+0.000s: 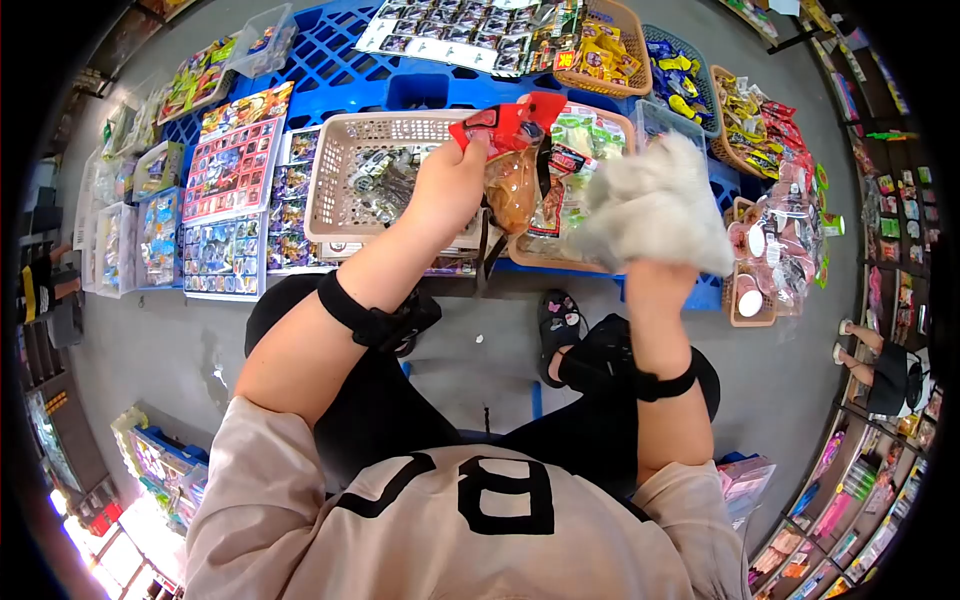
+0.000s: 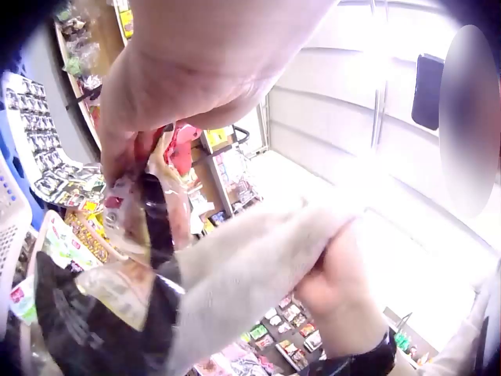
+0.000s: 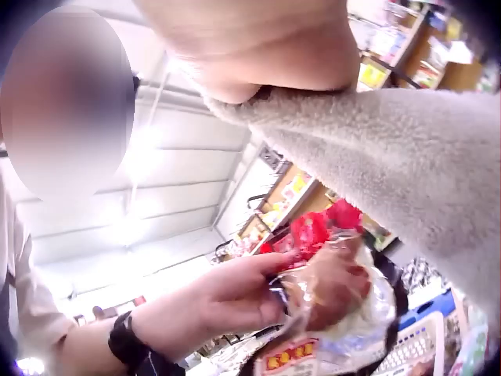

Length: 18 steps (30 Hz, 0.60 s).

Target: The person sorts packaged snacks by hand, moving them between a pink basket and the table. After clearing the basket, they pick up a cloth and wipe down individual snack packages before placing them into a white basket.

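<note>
My left hand (image 1: 455,185) grips the red top of a clear food packet (image 1: 514,195), which hangs over the baskets. Through its plastic, a brown meat-like piece (image 3: 333,294) shows in the right wrist view, beside a red-and-yellow label and dark edges. A pale grey fluffy cloth (image 1: 665,200) is bunched in my right hand (image 3: 274,47), whose fingers curl over its edge. From the left wrist view, the cloth (image 2: 243,274) hangs down beside the packet. Most of my right hand is hidden by the cloth in the head view.
Below the packet are a beige basket (image 1: 330,190) of silvery packets and another beige basket (image 1: 622,132) with green-and-white packs. A blue pallet (image 1: 330,60) carries card sheets (image 1: 235,165) at left and snack baskets (image 1: 600,50) at the back. Stocked shelves (image 1: 900,230) line the right.
</note>
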Motion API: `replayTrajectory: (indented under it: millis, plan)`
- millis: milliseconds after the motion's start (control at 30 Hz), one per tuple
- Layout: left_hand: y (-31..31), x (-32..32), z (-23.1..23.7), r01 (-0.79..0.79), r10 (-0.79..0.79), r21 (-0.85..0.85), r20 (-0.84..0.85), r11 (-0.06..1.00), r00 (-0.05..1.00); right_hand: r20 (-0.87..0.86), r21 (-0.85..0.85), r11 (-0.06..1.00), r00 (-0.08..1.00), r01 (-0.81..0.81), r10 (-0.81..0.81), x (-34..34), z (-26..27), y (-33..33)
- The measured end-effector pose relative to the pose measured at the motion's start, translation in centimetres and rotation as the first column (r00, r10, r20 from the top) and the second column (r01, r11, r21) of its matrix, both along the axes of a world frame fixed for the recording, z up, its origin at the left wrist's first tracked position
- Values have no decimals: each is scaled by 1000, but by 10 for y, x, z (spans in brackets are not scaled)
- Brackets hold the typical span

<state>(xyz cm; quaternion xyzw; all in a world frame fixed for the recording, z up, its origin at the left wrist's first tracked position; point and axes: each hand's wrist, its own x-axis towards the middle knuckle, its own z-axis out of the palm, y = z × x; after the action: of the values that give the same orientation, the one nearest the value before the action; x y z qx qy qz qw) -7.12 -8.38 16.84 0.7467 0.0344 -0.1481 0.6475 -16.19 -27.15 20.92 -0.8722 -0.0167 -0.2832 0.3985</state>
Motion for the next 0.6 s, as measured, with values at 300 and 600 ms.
replayTrajectory:
  millis: [300,600]
  plan:
    - [-27,-31,45,-88,-228,-755,-303,650,925,-139,-405,875,963,-266,229,22,6,47]
    - [-27,-40,66,-173,-243,-752,-409,636,880,-197,-227,919,940,-321,280,10,-13,54]
